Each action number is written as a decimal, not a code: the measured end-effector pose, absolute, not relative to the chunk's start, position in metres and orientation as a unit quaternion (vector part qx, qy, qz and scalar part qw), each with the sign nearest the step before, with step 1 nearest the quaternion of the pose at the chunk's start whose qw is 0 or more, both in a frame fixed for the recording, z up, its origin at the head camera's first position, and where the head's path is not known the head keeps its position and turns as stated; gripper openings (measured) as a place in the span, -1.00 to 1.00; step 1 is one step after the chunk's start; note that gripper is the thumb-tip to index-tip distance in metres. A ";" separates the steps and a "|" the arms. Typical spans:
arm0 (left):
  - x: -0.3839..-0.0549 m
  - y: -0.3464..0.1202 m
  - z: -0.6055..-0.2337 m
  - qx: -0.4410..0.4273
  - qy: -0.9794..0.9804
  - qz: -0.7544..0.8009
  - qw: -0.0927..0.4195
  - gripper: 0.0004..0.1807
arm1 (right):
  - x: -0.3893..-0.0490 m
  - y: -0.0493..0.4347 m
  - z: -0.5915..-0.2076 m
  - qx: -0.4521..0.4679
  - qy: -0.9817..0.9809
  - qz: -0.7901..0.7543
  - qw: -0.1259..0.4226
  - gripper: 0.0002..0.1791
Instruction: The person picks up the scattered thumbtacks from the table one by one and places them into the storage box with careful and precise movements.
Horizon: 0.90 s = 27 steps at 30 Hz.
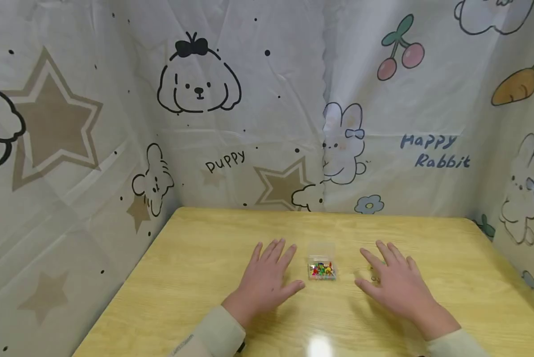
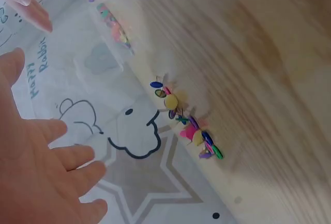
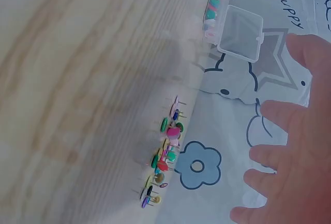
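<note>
A small clear plastic box point(image 1: 323, 279) stands on the table between my hands, its transparent lid point(image 3: 241, 33) swung back. Colourful small pieces point(image 1: 323, 269) fill it. To its left, my left hand point(image 1: 264, 280) hovers palm down with fingers spread, holding nothing. Under it the left wrist view shows a loose cluster of coloured thumbtacks point(image 2: 196, 131), which this hand hides in the head view. My right hand point(image 1: 398, 287), also spread and bare, hovers to the box's right. Another group of thumbtacks point(image 3: 164, 157) lies by it, mostly covered in the head view.
The yellow wood-grain table point(image 1: 195, 248) is bordered at the back and sides by a printed cloth point(image 1: 267, 109) with puppies, rabbits and stars. A bright light reflection point(image 1: 320, 344) shows at the table's near side.
</note>
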<state>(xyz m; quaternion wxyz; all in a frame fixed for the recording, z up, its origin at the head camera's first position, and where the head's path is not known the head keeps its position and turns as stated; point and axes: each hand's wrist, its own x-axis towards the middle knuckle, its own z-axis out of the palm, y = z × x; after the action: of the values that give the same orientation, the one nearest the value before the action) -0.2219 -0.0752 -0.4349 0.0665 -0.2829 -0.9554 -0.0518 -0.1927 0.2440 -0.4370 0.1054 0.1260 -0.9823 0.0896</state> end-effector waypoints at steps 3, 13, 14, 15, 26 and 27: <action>-0.223 -0.066 -0.433 -0.288 -0.954 -0.064 0.055 -0.04 | -0.190 0.249 -0.436 0.123 -0.982 0.093 0.110 -0.15; -0.232 -0.028 -0.431 -0.272 -0.947 -0.170 -0.021 -0.07 | -0.181 0.258 -0.440 0.126 -0.981 0.104 0.106 -0.18; -0.235 -0.025 -0.432 -0.261 -0.947 -0.184 -0.025 -0.08 | -0.181 0.258 -0.440 0.128 -0.980 0.107 0.106 -0.17; -0.239 -0.023 -0.433 -0.250 -0.948 -0.194 -0.032 -0.08 | -0.181 0.258 -0.441 0.130 -0.980 0.109 0.105 -0.17; -0.266 -0.011 -0.438 -0.165 -0.915 -0.345 -0.131 0.09 | -0.184 0.256 -0.443 0.141 -0.979 0.105 0.104 -0.13; -0.267 -0.010 -0.440 -0.163 -0.912 -0.349 -0.141 0.13 | -0.183 0.256 -0.444 0.142 -0.979 0.107 0.103 -0.13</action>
<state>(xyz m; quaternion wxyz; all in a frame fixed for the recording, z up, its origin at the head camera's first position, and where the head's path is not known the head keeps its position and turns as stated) -0.2672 -0.0102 -0.4402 -0.1408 -0.1628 -0.9119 -0.3493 -0.1834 0.2564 -0.4435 0.1027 0.1417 -0.9787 0.1075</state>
